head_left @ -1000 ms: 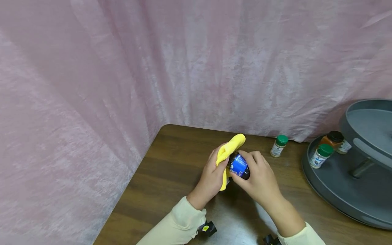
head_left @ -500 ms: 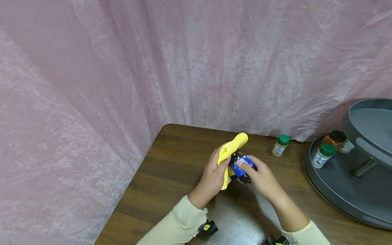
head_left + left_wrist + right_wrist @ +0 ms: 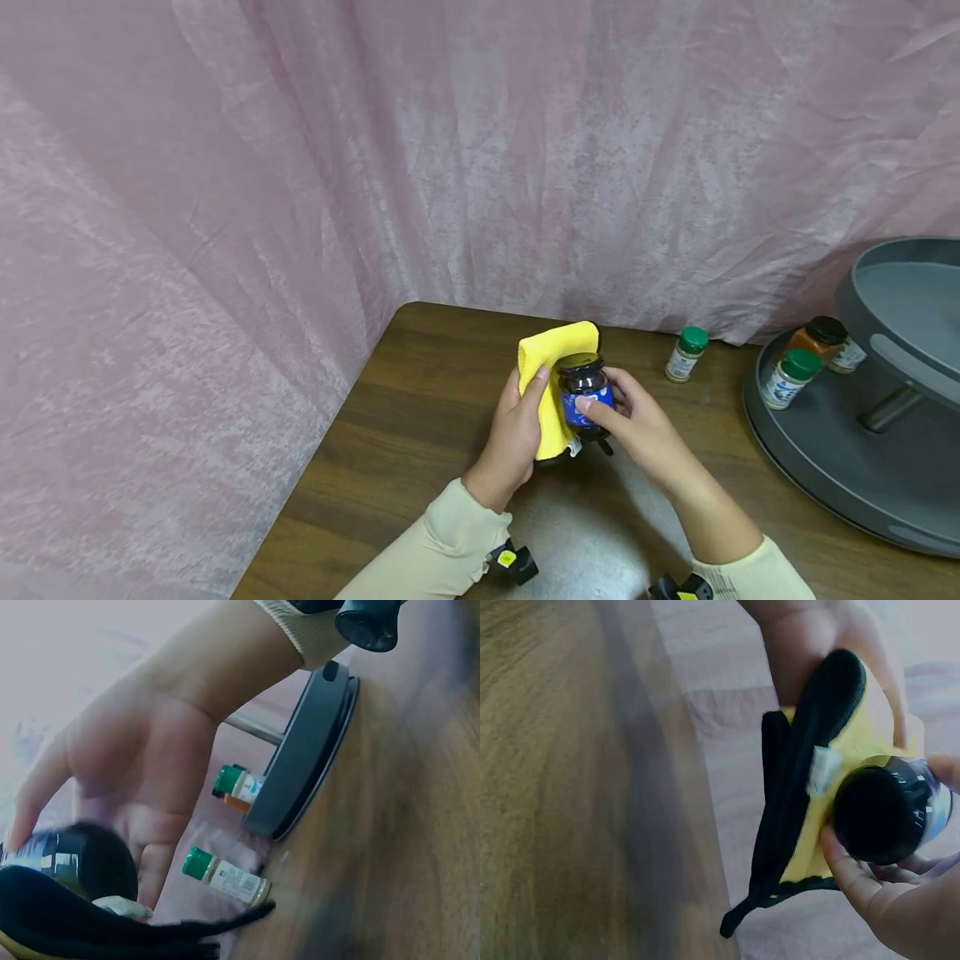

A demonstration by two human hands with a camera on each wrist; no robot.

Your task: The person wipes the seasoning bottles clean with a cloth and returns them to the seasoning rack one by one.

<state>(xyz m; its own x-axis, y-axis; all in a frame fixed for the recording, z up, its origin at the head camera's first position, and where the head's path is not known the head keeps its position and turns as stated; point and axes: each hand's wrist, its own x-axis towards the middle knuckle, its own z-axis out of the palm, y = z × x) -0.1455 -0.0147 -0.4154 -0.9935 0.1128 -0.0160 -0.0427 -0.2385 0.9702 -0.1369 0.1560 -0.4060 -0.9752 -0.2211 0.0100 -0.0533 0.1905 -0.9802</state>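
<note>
My left hand (image 3: pixel 513 433) grips a folded yellow cloth (image 3: pixel 542 350) with black edging, thumb on its near face. In my right hand (image 3: pixel 641 425) is a dark glass jar (image 3: pixel 581 379) with a blue label, the thumb lying across that label. The jar stands roughly upright above the table, its side against the cloth. From the right wrist view, the dark base of the jar (image 3: pixel 877 814) faces the camera, and the cloth (image 3: pixel 810 847) shows its black border and a white tag. Part of the left hand is hidden behind the cloth.
A green-capped spice jar (image 3: pixel 684 357) stands on the wooden table (image 3: pixel 360 467) near the back edge. To the right is a grey two-tier turntable (image 3: pixel 847 492); its lower tier holds another green-capped jar (image 3: pixel 787 382) and a black-capped orange jar (image 3: pixel 819 337). A pink curtain (image 3: pixel 480 167) hangs behind.
The right hand has turned the jar from tilted to nearly upright, and its label now faces me. The left hand has opened the cloth out flatter, showing more of its yellow face.
</note>
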